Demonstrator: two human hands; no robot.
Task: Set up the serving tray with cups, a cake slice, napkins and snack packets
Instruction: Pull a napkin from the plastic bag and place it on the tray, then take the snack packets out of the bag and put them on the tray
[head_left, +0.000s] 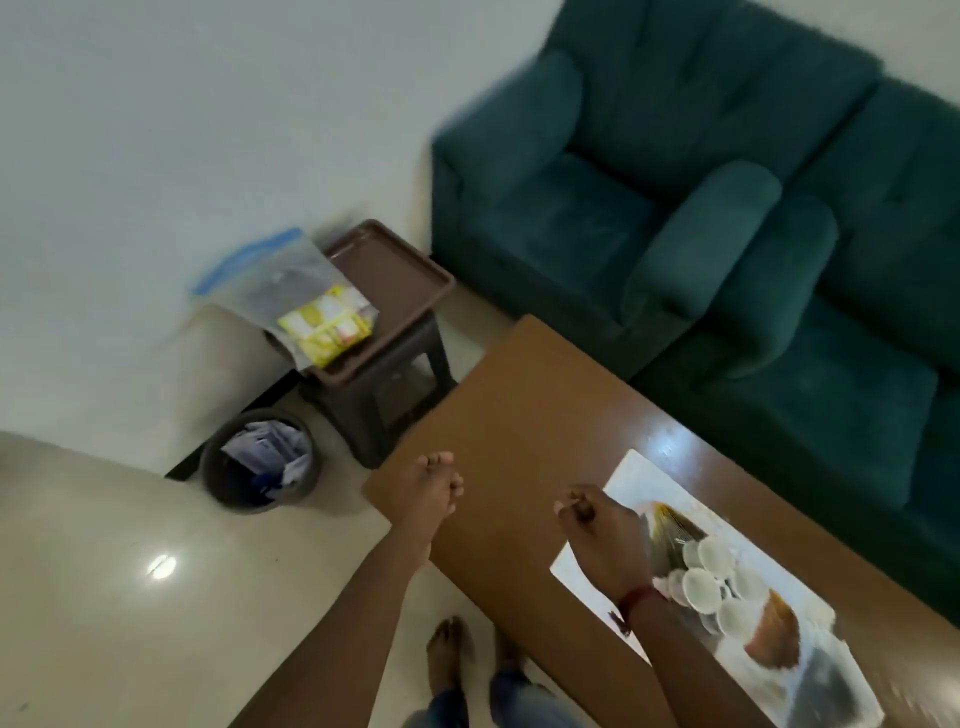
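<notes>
Above the wooden table (519, 415), the left hand (431, 491) is held open and empty, the right hand (597, 525) loosely curled, empty. White cups (701, 584) rest on a white tray (639, 473); a brown tray (395, 280) holds snack packets (327, 327) on a stool (384, 405).

Teal sofa (675, 208), brown tray (400, 280), yellow packets (324, 332)

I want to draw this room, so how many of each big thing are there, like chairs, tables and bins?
Green sofa chairs: 2
Wooden table: 1
Dark stool: 1
Brown tray: 1
Waste bin: 1
Total: 6
</notes>
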